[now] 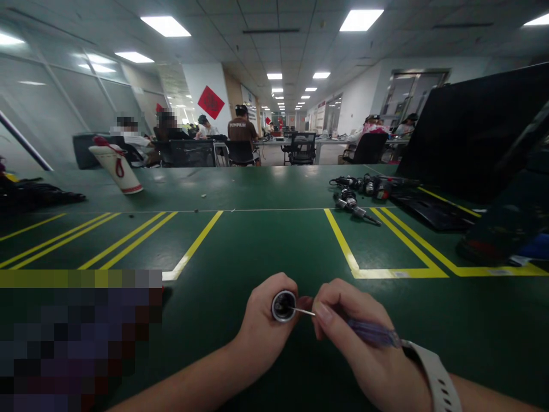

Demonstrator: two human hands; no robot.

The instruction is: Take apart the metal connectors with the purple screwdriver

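My left hand (268,323) is wrapped round a dark cylindrical part with a silver rim (283,293), its open end turned up towards me. Most of that cylinder is hidden inside my fingers. In my right hand (358,326) is a screwdriver (373,333) with a clear purplish handle, pinched near the front by thumb and fingers. Its thin metal shaft points left, and the tip reaches into the mouth of the cylinder. What the tip touches inside is too dark to make out. Both hands are above the green table (257,246).
Power tools (354,203) lie at the back right, near a black monitor (467,126) and a keyboard (437,209). A white cup (118,166) stands at the back left. Yellow tape (199,243) marks the table. People sit at desks beyond.
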